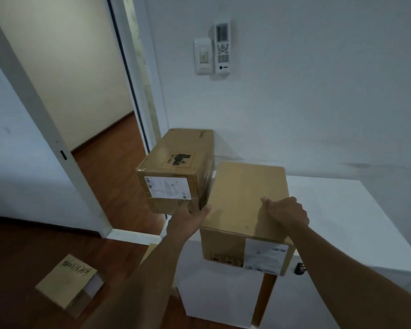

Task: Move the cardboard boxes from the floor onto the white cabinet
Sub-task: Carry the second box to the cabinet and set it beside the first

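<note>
A long cardboard box with a white shipping label on its near end is held up at the left edge of the white cabinet. My left hand supports it from below at the near end. A second, wider cardboard box rests on the cabinet top, its front overhanging the cabinet's near edge. My right hand lies on top of this box, fingers curled, pressing its lid. A third, flatter cardboard box with handwriting on it lies on the wooden floor at the lower left.
An open doorway with a white frame is to the left, with brown wooden floor running through it. On the white wall above the cabinet hang a switch panel and a remote control. A dark knob sticks out at the cabinet front.
</note>
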A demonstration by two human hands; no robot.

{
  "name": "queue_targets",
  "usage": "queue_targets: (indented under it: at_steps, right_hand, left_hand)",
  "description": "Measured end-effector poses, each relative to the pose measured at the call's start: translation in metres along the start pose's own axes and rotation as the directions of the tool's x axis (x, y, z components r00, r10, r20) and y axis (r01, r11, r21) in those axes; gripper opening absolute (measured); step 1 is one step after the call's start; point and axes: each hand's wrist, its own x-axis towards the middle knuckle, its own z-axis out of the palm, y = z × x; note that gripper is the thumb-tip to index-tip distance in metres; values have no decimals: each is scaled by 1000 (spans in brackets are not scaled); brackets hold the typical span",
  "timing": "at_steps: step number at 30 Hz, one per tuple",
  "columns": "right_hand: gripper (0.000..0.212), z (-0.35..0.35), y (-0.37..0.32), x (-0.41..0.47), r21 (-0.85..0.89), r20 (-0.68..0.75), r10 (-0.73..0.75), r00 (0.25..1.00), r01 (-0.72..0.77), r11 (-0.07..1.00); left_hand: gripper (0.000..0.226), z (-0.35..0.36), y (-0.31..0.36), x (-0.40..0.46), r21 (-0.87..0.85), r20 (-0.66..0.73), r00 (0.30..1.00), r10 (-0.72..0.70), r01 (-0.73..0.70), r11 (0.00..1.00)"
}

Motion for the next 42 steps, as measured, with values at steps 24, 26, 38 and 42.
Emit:
queue_targets:
  at_steps: [24,26,38,42]
  right_hand:
    - [110,64,-113,16,-501,450,-300,841,516,695]
    - [112,65,-126,26,-513,459,-305,834,530,675]
    - [91,81,-163,65,-472,366,-424,828,558,682]
    - [87,81,-159,60,-483,357,-457,815,580,656]
  left_hand:
    - [61,-64,43,143,728,48,964,260,-212,652]
    - [60,-61,38,145,717,26,961,274,-209,665]
    - [61,-63,36,148,713,35,961,275,-216,666]
    - [60,-63,39,146,701,45,964,261,-216,679]
